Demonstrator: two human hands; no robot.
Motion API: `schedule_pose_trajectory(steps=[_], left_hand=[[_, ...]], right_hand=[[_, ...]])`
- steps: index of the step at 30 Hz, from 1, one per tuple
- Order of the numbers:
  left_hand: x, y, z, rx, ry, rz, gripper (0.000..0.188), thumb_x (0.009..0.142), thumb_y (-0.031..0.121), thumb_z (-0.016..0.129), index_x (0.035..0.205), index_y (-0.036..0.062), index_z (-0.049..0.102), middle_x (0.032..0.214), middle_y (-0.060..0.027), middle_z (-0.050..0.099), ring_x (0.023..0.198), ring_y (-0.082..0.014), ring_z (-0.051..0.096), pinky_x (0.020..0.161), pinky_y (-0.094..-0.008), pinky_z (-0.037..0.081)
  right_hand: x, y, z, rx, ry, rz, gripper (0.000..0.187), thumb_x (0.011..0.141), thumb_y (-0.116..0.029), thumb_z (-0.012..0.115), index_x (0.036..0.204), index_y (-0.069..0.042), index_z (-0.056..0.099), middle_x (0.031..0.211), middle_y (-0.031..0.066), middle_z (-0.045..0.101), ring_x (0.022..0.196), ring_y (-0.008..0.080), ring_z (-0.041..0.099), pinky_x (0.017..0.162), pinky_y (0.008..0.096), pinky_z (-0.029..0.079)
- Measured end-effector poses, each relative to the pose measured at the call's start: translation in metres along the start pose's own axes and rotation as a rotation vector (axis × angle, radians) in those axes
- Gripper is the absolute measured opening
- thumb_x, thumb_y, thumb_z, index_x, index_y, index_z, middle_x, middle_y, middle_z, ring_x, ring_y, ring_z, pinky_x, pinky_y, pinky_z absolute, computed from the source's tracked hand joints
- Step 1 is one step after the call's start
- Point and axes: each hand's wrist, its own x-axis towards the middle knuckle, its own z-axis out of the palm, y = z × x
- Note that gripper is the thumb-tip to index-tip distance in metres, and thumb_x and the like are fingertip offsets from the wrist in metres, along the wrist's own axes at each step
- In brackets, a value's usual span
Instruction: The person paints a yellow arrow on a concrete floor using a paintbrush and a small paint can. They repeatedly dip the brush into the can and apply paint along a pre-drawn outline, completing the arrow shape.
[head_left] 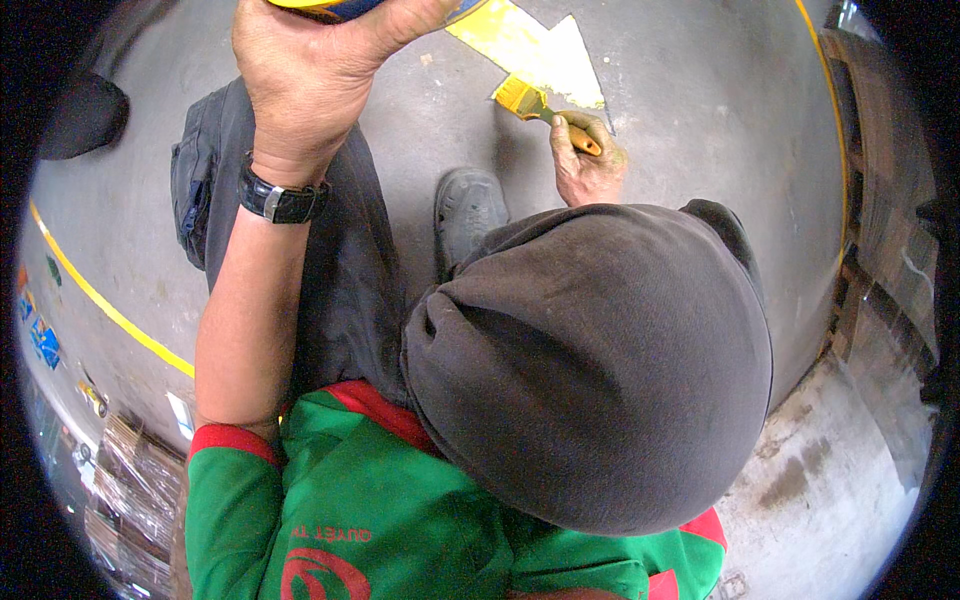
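Note:
My left hand [305, 85], with a black-strapped watch on its wrist, is closed around a blue and yellow can [345, 9] at the top edge. Most of the can lies outside the picture, and its inside is hidden. In my right hand [592, 172] is a paintbrush [585, 140], gripped by its orange-brown wooden handle. Its bristles [518, 97] are coated in yellow paint. They touch or hover just over the grey floor, beside the lower edge of a yellow and white arrow [560, 62]. Thin dark lines edge the arrowhead.
My bent knee [600, 380] and grey shoe [470, 210] are below the arrow. Yellow floor lines [120, 318] run along both sides. Plastic-wrapped stacks [135, 480] stand at lower left, wooden pallets [870, 130] at right. A dark rounded object [90, 115] is at upper left.

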Motion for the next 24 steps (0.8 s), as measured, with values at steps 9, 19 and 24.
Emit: schedule_pose_trajectory(steps=[9, 19, 24], left_hand=[[0.001, -0.004, -0.015, 0.010, -0.005, 0.074, 0.071, 0.078, 0.008, 0.085, 0.137, -0.0035, 0.048, 0.127, -0.0164, 0.064, 0.115, -0.0219, 0.064, 0.100, -0.0378, 0.054], [-0.002, -0.002, -0.029, 0.123, 0.029, 0.094, 0.074, 0.077, 0.010, 0.086, 0.138, -0.0036, 0.047, 0.127, -0.0167, 0.064, 0.115, -0.0229, 0.064, 0.102, -0.0384, 0.052], [-0.023, -0.009, -0.038, 0.136, -0.026, 0.056, 0.073, 0.074, 0.012, 0.088, 0.135, -0.0019, 0.050, 0.126, -0.0154, 0.064, 0.114, -0.0227, 0.064, 0.101, -0.0395, 0.051]], right_hand=[[-0.001, -0.006, 0.005, 0.039, 0.017, 0.040, 0.014, 0.093, -0.016, 0.073, 0.101, -0.005, 0.073, 0.082, 0.0024, 0.069, 0.075, 0.0089, 0.061, 0.068, 0.0261, 0.050], [-0.001, 0.003, 0.010, 0.084, 0.038, 0.040, 0.014, 0.094, -0.017, 0.073, 0.101, -0.005, 0.072, 0.082, 0.0029, 0.069, 0.076, 0.0091, 0.061, 0.069, 0.0264, 0.051], [-0.009, 0.017, 0.024, 0.083, 0.073, 0.037, 0.023, 0.096, -0.027, 0.069, 0.106, -0.006, 0.071, 0.085, 0.0093, 0.071, 0.076, 0.0165, 0.067, 0.072, 0.0310, 0.054]])
